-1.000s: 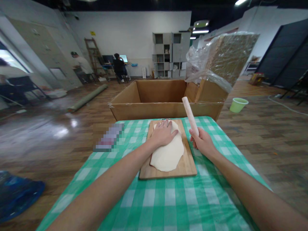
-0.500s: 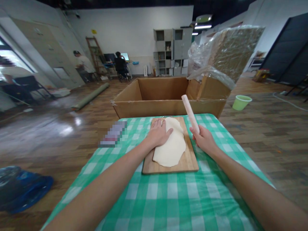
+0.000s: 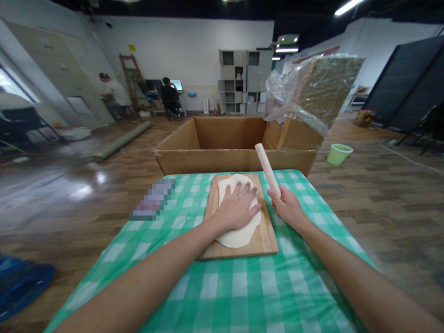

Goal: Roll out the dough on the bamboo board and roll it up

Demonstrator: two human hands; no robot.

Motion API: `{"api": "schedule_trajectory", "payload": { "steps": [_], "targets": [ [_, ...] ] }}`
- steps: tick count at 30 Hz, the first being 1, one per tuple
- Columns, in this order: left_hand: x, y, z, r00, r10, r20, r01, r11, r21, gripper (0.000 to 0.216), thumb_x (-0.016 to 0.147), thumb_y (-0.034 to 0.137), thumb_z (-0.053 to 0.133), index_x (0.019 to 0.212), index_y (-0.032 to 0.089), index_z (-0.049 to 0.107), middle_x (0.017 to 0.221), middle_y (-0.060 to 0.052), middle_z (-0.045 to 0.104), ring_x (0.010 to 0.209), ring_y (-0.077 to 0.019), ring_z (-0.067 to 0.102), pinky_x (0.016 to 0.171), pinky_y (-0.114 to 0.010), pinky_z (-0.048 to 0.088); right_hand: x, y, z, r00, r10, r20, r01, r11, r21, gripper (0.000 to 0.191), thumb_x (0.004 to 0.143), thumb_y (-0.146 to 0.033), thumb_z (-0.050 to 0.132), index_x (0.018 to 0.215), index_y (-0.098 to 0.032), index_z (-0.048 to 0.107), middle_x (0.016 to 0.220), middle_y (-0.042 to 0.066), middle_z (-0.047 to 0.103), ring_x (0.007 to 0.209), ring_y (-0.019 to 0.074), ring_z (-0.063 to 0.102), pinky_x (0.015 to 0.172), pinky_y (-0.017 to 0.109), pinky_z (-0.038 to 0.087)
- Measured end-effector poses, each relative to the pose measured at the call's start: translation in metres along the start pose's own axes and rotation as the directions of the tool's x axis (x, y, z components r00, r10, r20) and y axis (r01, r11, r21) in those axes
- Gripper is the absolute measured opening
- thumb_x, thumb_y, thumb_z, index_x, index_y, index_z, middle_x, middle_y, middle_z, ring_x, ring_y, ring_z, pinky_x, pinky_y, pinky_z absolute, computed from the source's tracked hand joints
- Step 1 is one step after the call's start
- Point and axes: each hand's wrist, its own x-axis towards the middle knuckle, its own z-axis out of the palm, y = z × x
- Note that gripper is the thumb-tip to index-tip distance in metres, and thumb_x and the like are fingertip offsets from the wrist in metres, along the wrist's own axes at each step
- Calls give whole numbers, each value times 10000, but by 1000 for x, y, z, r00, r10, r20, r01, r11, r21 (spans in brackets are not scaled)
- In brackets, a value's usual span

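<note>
A flat, pale sheet of dough point(image 3: 237, 238) lies on a wooden cutting board point(image 3: 265, 240). My left hand point(image 3: 237, 208) rests on the dough with its fingers spread, covering the middle of the sheet. To the right of the board, my right hand point(image 3: 286, 206) is closed around the lower end of a rolling pin point(image 3: 267, 169). The pin is tilted, its free end pointing up and away to the left, and it is apart from the dough.
A green-and-white checked tablecloth point(image 3: 222, 291) covers the table. Behind it stands a large open cardboard box point(image 3: 208, 159). A blurred-out flat item point(image 3: 154, 199) lies at the table's left. A green bucket point(image 3: 339, 155) is on the floor at right. Two people sit farther back.
My left hand has moved from the dough's left edge to its middle, fingers now spread. The right hand still holds the rolling pin. The whole view has shifted slightly.
</note>
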Motion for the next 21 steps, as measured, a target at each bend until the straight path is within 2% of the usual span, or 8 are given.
{"api": "schedule_trajectory", "payload": {
  "steps": [7, 13, 18, 21],
  "targets": [
    [-16, 13, -5, 994, 105, -18, -105, 994, 23, 653, 1056, 607, 276, 1551, 213, 435, 1685, -163, 337, 1575, -382, 253, 1237, -653, 198, -1, 0, 0, 1000, 4, 0, -4, 1000, -16, 457, 983, -661, 486, 803, -245, 539, 636, -4, 633, 554, 178, 582, 513, 285, 384],
    [-22, 18, -6, 988, 148, -47, -147, 989, 20, 623, 1064, 562, 311, 1531, 173, 450, 1663, -155, 383, 1559, -352, 304, 1248, -606, 241, -1, -3, -1, 1000, -3, 12, 4, 1000, -23, 448, 972, -654, 507, 789, -246, 534, 633, 3, 642, 575, 188, 600, 526, 287, 390],
    [-21, 22, -8, 961, 252, -116, -249, 968, 40, 472, 1069, 357, 353, 1397, 101, 577, 1441, -158, 626, 1400, -295, 533, 1222, -474, 363, -1, -2, -1, 1000, -3, 9, 3, 1000, -12, 455, 977, -665, 489, 808, -246, 542, 650, 4, 647, 584, 190, 601, 533, 290, 406],
    [-23, 27, -7, 951, 274, -146, -266, 961, 73, 417, 1048, 315, 389, 1275, 83, 650, 1314, -184, 689, 1287, -298, 619, 1154, -449, 451, -1, 1, -1, 1000, -14, 19, 14, 1000, -6, 459, 981, -675, 475, 833, -247, 551, 657, 4, 644, 580, 189, 594, 520, 289, 403]
  ]
}}
